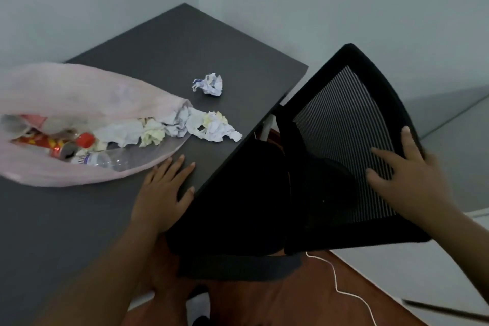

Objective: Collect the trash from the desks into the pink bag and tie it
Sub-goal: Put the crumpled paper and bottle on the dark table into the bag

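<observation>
The pink bag (53, 92) lay on its side at the left of the dark desk (185, 42), its mouth gaping toward the right, with a red-capped can (53, 145), a clear plastic bottle (105, 160) and crumpled paper inside. A clump of crumpled tissues (211, 127) spilled just out of the mouth onto the desk, and one crumpled paper ball (209, 84) sat apart, farther back. The left hand (162, 193) rested flat on the near desk edge, fingers spread, holding nothing. The right hand (407, 180) pressed against the mesh back of the black office chair (344, 140), fingers splayed and thumb hooked over its rim. The step in hand seemed to be shifting the chair to get at the desk; collecting was unfinished. Next, a hand would need to reach the loose paper ball and the spilled tissues, push them into the bag, then gather the mouth for tying.
</observation>
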The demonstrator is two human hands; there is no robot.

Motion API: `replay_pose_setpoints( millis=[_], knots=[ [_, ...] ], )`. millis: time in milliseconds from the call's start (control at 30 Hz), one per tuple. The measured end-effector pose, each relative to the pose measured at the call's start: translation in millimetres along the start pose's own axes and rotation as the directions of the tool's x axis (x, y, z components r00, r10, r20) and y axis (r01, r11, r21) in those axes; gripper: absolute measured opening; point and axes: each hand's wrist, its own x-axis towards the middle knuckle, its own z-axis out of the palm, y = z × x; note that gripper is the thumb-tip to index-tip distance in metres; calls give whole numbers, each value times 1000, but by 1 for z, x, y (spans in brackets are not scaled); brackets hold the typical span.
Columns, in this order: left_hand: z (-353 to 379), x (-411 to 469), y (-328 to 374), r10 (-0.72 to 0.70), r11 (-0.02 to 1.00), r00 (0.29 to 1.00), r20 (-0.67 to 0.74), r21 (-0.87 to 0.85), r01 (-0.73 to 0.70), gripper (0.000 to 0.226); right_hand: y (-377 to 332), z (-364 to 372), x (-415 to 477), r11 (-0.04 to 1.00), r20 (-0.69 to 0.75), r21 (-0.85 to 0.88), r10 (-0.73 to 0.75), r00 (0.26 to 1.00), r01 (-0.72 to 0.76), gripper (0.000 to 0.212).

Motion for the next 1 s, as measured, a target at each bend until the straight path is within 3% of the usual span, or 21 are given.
replay_pose_setpoints(
  millis=[67, 200, 300, 467, 600, 733, 800, 933, 1000],
  knots=[
    [-1, -1, 0, -8, 1000, 1000, 3, -1, 8, 64, -19, -3, -25, 995, 0, 93, 22, 1000, -21, 57],
    [-2, -2, 1, -3, 1000, 1000, 6, -10, 3, 63, -67, -10, -72, 984, -68, 126, -114, 991, 122, 41],
    [1, -1, 0, -1, 1000, 1000, -4, -3, 1, 62, -108, -15, -97, 923, -25, 379, 80, 997, -64, 38],
    [3, -1, -1, -8, 1000, 1000, 6, -23, 8, 62, -160, -13, -117, 780, -47, 621, 132, 990, -75, 28],
    [-1, -1, 0, 3, 997, 1000, 17, -81, -2, 60, -202, -8, -129, 831, -108, 557, 79, 991, -5, 38],
    [-10, -4, 1, 25, 944, 1000, -6, -328, -26, 48, -245, -6, -137, 814, -124, 580, 121, 985, -27, 22],
    [-22, -7, -1, 85, 926, 996, -31, -366, -91, 42, -267, -7, -144, 802, -136, 597, 126, 983, -20, 21],
    [-67, -3, -21, 307, 924, 915, -264, -146, -352, 27, -305, -9, -158, 784, -226, 616, 85, 970, 75, 26],
    [-98, 7, -35, 375, 916, 850, -369, 9, -400, 22, -320, -10, -161, 790, -188, 608, 53, 981, 74, 19]
  ],
)
